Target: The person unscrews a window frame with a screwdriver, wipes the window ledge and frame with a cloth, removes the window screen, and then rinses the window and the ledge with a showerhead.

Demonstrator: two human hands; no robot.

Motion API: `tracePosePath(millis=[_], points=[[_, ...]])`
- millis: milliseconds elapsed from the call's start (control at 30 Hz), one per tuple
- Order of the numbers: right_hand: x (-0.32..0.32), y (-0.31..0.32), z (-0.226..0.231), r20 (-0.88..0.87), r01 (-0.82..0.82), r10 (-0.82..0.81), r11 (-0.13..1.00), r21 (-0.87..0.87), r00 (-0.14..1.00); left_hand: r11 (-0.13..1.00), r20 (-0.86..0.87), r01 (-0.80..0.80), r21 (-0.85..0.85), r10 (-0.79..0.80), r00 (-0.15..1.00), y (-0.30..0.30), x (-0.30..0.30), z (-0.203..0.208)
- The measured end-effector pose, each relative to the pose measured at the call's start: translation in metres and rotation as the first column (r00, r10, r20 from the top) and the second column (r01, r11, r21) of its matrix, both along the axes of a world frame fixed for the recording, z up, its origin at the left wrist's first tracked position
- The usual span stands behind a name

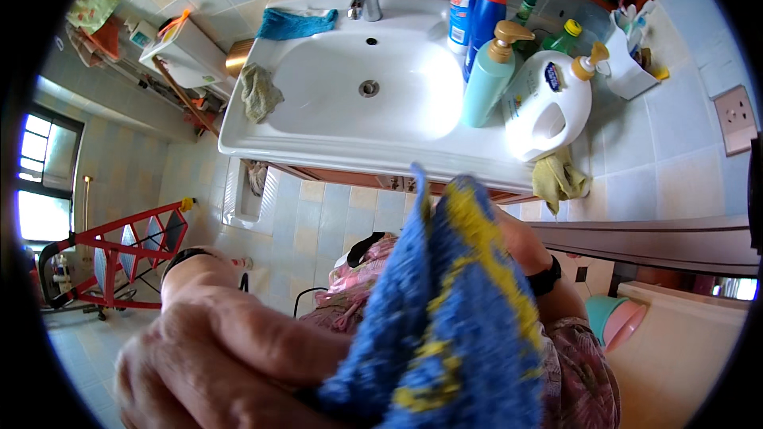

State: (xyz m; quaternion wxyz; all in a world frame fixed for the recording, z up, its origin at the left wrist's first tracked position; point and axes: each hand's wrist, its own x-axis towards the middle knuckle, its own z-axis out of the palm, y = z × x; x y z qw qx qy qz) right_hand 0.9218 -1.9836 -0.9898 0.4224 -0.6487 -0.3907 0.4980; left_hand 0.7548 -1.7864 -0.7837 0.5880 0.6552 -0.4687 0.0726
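Observation:
Close in front of me hangs a blue cloth [477,334] with yellow patches, like a small towel, its folds rising to pointed tips. My left hand [230,349] is closed on the cloth's lower left edge, with a dark band at the wrist. My right hand [518,243] is mostly behind the cloth on its right side, below a black wristband; its fingers are hidden, so whether it grips the cloth does not show. Beyond both hands lies a white washbasin [318,103] with a chrome faucet [366,1].
A teal cloth [294,24] and a greyish rag [259,94] lie on the basin's rim. Several bottles, including a pump bottle [489,75] and a white jug [552,103], crowd its right end. A yellowish cloth [559,181] hangs there. At left stands a red stepladder [119,254].

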Motion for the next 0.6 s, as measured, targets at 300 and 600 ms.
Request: tracePosePath(millis=[300,600], points=[[0.0,0.003,0.003,0.202,-0.028,0.051,0.993,-0.115,0.978,0.999,0.048,0.001,-0.044,0.001,0.999,0.001,0.005,-0.002],[-0.012,-0.011,-0.045,0.135,0.095,-0.106,0.992,0.085,0.985,0.993,0.141,-0.062,-0.099,0.076,0.987,-0.029,0.021,0.008]])
